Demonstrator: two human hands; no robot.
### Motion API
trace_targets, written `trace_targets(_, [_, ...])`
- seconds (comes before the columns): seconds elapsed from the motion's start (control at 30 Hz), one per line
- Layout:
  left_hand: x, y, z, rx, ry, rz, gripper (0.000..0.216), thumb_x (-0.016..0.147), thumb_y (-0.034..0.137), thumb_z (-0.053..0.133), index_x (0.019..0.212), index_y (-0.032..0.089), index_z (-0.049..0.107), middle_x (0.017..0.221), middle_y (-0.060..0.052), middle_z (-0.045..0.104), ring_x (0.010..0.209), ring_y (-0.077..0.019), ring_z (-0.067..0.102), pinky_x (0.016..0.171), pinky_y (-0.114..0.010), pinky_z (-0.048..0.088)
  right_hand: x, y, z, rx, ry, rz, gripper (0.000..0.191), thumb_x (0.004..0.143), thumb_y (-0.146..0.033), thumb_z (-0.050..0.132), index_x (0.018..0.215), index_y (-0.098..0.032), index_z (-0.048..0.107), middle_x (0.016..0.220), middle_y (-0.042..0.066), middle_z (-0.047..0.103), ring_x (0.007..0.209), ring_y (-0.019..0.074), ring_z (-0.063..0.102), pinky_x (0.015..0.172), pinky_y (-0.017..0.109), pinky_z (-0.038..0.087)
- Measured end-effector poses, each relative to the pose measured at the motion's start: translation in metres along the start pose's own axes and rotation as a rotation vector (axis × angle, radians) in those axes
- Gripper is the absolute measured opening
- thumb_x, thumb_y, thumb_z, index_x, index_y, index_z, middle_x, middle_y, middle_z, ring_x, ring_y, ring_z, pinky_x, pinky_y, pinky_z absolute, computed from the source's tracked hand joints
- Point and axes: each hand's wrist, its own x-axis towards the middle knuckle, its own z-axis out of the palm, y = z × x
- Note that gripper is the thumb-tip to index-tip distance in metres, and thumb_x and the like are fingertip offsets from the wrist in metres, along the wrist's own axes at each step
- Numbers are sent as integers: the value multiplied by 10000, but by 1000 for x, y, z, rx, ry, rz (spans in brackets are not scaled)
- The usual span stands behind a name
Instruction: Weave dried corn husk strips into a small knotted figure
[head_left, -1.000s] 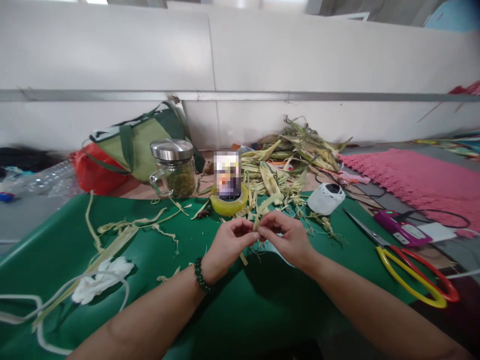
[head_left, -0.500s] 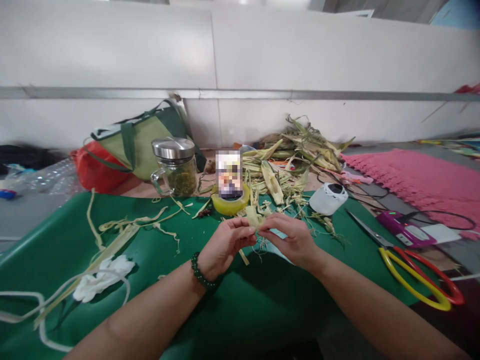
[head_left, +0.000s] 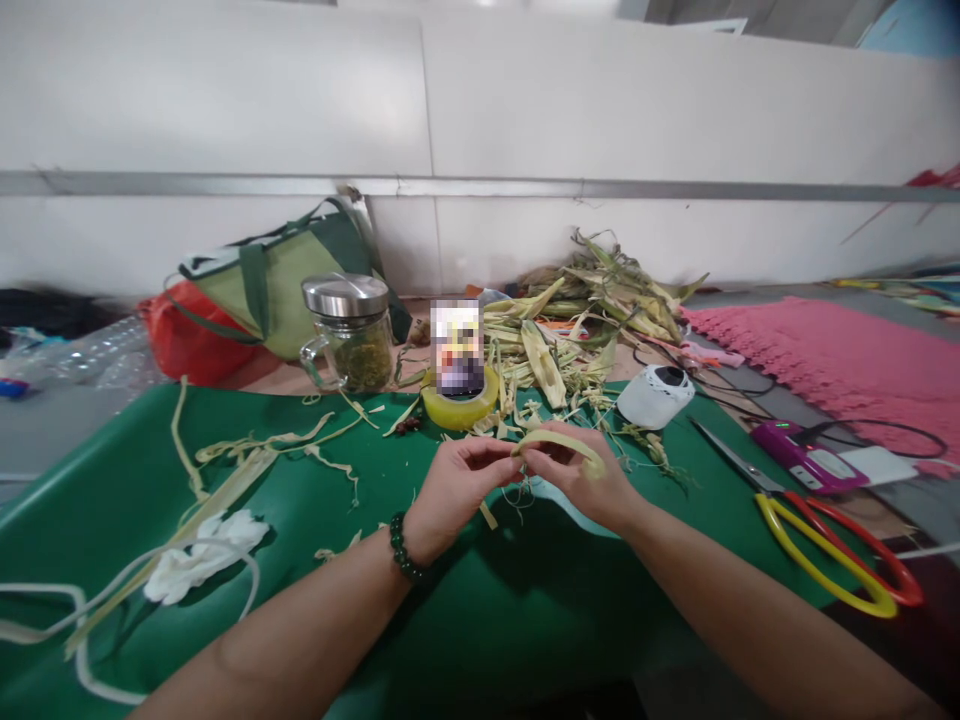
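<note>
My left hand [head_left: 457,490] and my right hand [head_left: 574,475] meet over the green mat [head_left: 315,560], both pinching one pale yellow-green husk strip [head_left: 559,442]. The strip arches from the pinch point over the back of my right hand's fingers. A dark bead bracelet [head_left: 403,552] circles my left wrist. Thin fibres hang below the hands.
A husk pile [head_left: 585,310] lies behind, with a yellow tape roll [head_left: 457,408] holding a phone, a lidded glass jar [head_left: 349,335] and a green bag [head_left: 277,290]. Right: a white device [head_left: 654,395], scissors with yellow and red handles [head_left: 817,540], a pink mat [head_left: 832,360]. Left: husk strips and white string [head_left: 195,555].
The husk strip, first upright and then bunched between the fingers, is now bent into an arch over my right hand. Both hands stayed in place.
</note>
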Motion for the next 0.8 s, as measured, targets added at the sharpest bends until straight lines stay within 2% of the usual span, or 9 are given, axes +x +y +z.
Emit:
trace_targets(0.13, [0, 1, 3, 32, -12, 58, 244, 566, 355, 809, 658, 140, 742, 631, -49, 706, 635, -181, 641, 673, -305, 536, 2, -2, 1, 216, 2, 179, 177, 709, -311, 664, 654, -184, 553, 590, -24, 571, 546, 120, 530, 508, 231, 419])
trace_targets(0.23, [-1, 2, 4, 19, -19, 53, 257, 563, 378, 806, 618, 142, 719, 616, -37, 693, 615, -170, 630, 671, -299, 535, 5, -2, 4, 463, 7, 287, 308, 611, -319, 762, 746, -194, 515, 568, -55, 568, 499, 108, 532, 485, 224, 429])
trace_targets(0.33, [-2, 2, 4, 2, 7, 34, 269, 536, 360, 821, 629, 140, 696, 607, -22, 673, 592, -150, 610, 620, -268, 518, 6, -1, 7, 556, -7, 324, 383, 574, -314, 802, 788, -197, 507, 563, -68, 572, 473, 94, 533, 492, 223, 455])
trace_targets(0.53, [-1, 2, 2, 0, 24, -33, 247, 545, 324, 812, 621, 135, 673, 585, -13, 647, 546, -118, 575, 552, -223, 468, 4, -2, 6, 521, -21, 248, 358, 604, -406, 793, 694, -183, 528, 573, -54, 541, 474, 85, 518, 477, 223, 468])
trace_targets(0.63, [-1, 4, 1, -92, 27, -91, 245, 539, 315, 810, 607, 134, 660, 572, 2, 614, 547, -108, 572, 572, -221, 481, 2, -3, 4, 399, -15, 150, 295, 653, -421, 758, 707, -185, 589, 632, -17, 584, 556, 117, 562, 542, 254, 501])
trace_targets(0.8, [0, 4, 0, -152, 4, -124, 261, 522, 317, 815, 588, 126, 649, 566, 10, 589, 543, -90, 561, 586, -206, 485, -1, 1, 3, 196, 24, 16, 163, 720, -349, 708, 744, -200, 646, 698, 12, 639, 617, 143, 584, 577, 263, 492])
